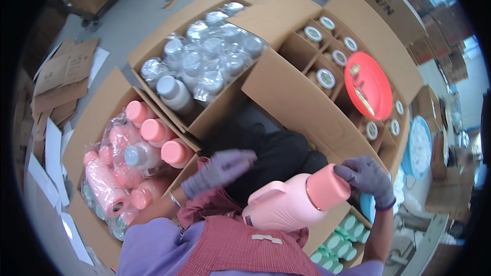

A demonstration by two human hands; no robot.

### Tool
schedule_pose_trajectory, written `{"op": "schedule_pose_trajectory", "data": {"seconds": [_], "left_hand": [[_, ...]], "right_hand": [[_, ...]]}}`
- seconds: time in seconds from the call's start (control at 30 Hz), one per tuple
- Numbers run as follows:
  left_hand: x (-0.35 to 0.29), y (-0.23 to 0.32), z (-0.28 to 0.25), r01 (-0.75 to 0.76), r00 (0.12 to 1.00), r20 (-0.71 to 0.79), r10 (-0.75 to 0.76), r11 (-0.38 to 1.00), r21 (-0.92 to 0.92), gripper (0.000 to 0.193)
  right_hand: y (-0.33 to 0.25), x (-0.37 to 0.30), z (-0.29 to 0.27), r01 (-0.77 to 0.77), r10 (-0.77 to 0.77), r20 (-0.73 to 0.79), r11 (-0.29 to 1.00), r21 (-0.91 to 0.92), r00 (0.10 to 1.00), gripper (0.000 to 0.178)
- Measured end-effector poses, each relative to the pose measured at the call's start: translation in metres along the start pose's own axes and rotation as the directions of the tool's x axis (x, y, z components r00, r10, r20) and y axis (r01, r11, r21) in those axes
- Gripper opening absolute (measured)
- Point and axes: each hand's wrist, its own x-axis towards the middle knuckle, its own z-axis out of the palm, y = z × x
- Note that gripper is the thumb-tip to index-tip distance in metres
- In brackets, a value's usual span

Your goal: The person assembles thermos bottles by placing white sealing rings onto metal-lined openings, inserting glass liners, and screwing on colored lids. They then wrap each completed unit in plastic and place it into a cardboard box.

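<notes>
A pink vacuum flask [286, 202] with a side handle and a darker pink cap [328, 187] lies tilted across my lap, its cap end toward the right. My right hand [367, 178], in a grey glove, closes round the cap end. My left hand [220, 171], gloved in grey too, is apart from the flask, fingers stretched out, slightly blurred; nothing shows in it. Left of that hand, a carton [176, 181] holds pink flasks [153, 132], some in clear plastic, and one with a grey cap [137, 156].
Ahead stands a carton of bagged grey-capped flasks [174, 92]. A divided carton [302, 97] at right holds several round-topped items, with a red basin [369, 87] on it. Green-capped items [340, 237] sit low right. A blue basin [418, 148] is at far right; flattened cardboard [64, 79] lies left.
</notes>
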Motion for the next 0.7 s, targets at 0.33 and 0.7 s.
{"op": "schedule_pose_trajectory", "data": {"seconds": [0.33, 0.7], "left_hand": [[0.125, -0.126, -0.187, 0.659, 0.718, -0.668, -0.196, 0.499, 0.562, 0.062], [0.198, 0.16, -0.129, -0.104, 0.83, 0.172, 0.53, 0.451, -0.886, 0.043]], "right_hand": [[-0.022, 0.04, 0.053, 0.441, -0.283, -0.395, 0.804, 0.399, 0.874, 0.044], [-0.093, 0.123, -0.013, 0.693, -0.326, -0.673, 0.608, 0.389, 0.664, 0.045]]}}
